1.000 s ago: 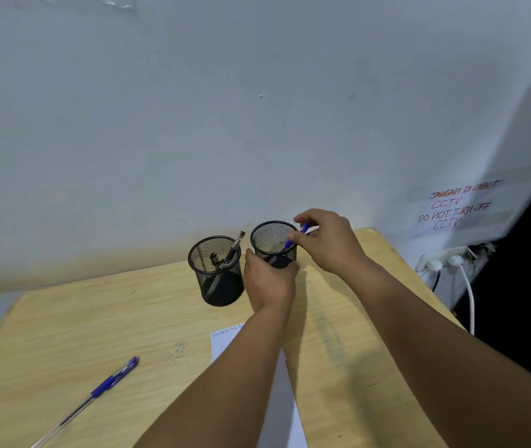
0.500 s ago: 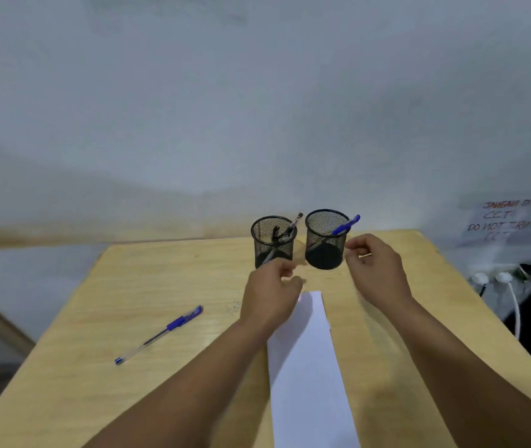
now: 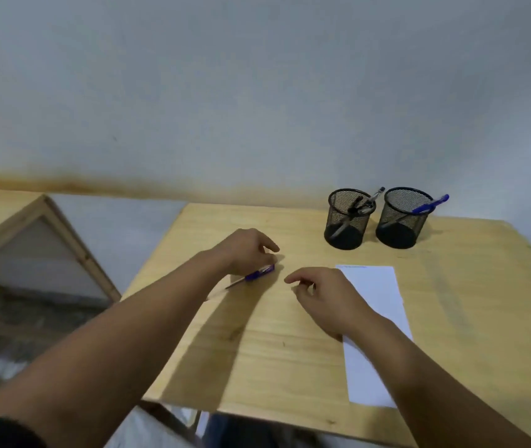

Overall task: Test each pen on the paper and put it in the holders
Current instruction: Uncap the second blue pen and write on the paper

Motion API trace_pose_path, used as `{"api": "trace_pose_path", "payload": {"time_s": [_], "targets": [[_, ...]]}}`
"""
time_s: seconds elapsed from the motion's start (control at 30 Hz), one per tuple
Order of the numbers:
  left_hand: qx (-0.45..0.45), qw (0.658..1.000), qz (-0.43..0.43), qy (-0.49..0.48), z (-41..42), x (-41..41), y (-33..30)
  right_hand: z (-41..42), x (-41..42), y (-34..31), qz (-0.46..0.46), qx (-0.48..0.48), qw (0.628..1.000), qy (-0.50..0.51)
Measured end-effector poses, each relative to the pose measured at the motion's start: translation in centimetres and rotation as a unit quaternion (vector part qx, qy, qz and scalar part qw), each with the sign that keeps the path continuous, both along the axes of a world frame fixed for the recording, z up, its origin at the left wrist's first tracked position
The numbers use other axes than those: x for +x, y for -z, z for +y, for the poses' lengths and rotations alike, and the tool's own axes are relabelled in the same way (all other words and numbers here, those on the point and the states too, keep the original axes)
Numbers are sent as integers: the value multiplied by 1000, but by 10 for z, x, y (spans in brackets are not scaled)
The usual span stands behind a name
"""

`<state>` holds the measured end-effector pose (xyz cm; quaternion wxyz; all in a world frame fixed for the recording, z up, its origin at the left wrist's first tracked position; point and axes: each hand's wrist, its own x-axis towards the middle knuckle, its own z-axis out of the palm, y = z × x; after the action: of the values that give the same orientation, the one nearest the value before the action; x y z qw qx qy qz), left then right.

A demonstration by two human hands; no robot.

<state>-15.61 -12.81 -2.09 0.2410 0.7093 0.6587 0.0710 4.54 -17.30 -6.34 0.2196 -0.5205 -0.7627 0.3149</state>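
Note:
A blue pen (image 3: 253, 275) lies flat on the wooden table (image 3: 257, 357), left of the white paper strip (image 3: 374, 305). My left hand (image 3: 246, 250) is down over its cap end, fingers curled and touching it; a firm grip does not show. Right of that pen hovers my right hand (image 3: 325, 299), fingers loosely bent with nothing in them, its wrist over the paper's left edge. Two black mesh holders stand at the back. The left holder (image 3: 346, 232) has dark and silver pens in it. In the right holder (image 3: 400, 229) leans one blue pen (image 3: 429, 204).
The wall runs right behind the holders. A light wooden frame (image 3: 47, 227) stands past the table's left edge, with a gap between them. The table's near edge is close to my forearms.
My view has swung left. My left hand left the holders and came down onto the loose blue pen. My right hand drew back from the right holder, where a blue pen stays, to beside the paper.

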Motion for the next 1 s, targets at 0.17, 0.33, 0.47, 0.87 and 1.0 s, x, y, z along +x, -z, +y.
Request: {"api": "trace_pose_path", "payload": {"time_s": [0.17, 0.33, 0.47, 0.87, 1.0], "targets": [[-40, 996, 32, 68, 11, -9, -5, -23, -46, 3, -71, 47, 991, -106], [-46, 994, 31, 99, 19, -9, 0, -27, -81, 1, -159, 91, 971, -151], [-47, 993, 11, 105, 21, -12, 10, -27, -100, -7, -250, 89, 952, -150], [-54, 996, -47, 56, 18, -26, 16, -30, -93, 8, -191, 95, 971, -111], [-59, 992, -111, 25, 13, -32, 13, -28, -90, 9, -158, 88, 982, -54]]}}
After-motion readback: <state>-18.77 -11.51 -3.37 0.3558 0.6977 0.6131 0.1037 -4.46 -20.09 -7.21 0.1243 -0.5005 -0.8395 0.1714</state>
